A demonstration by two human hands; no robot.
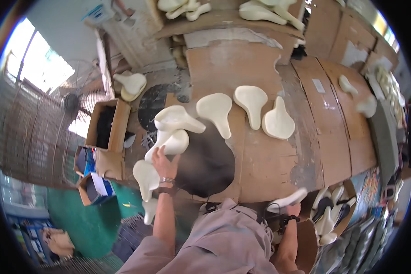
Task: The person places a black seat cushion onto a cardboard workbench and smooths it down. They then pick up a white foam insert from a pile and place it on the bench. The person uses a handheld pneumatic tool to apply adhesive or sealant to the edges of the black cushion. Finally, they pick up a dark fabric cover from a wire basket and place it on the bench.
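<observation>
My left hand (163, 162) lies with thumb and fingers spread against a cream foam bicycle saddle pad (176, 142) at the left of the table. Another pad (176, 119) rests against that one's far side. Nearer me, a third pad (146, 178) lies beside my wrist, and a fourth (150, 211) shows past the table's edge. To the right of my left hand lies a dark, smooth cover (205, 164). Down at the right, my right hand (293, 209) is closed on a blurred cream saddle pad (287, 200) by the table's front edge.
Several pads, one of them (214, 112), lie across the middle of the cardboard-covered table (269, 169). A carton of saddles (326, 221) stands at my right. Left of the table are a carton with dark material (107, 125) and a fan (71, 105). A shelf (233, 19) holds more pads.
</observation>
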